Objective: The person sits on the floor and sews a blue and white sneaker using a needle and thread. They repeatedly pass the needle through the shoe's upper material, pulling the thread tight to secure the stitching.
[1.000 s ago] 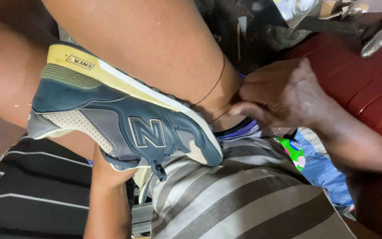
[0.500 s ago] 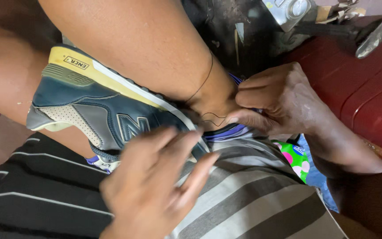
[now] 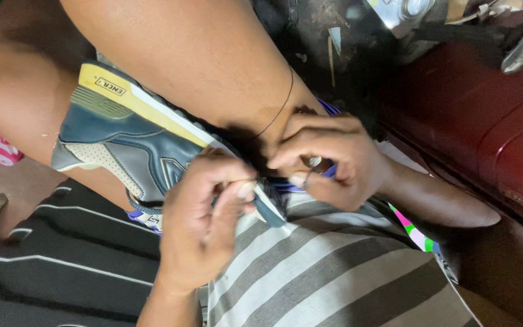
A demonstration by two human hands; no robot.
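Pinching the shoe's (image 3: pixel 134 145) toe, left hand (image 3: pixel 204 224) steadies it; at three o'clock, right hand (image 3: pixel 328 160) grips a needle (image 3: pixel 305 178).

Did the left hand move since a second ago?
Yes. The left hand came up from beneath the blue sneaker and now pinches its toe end, close to the right hand.
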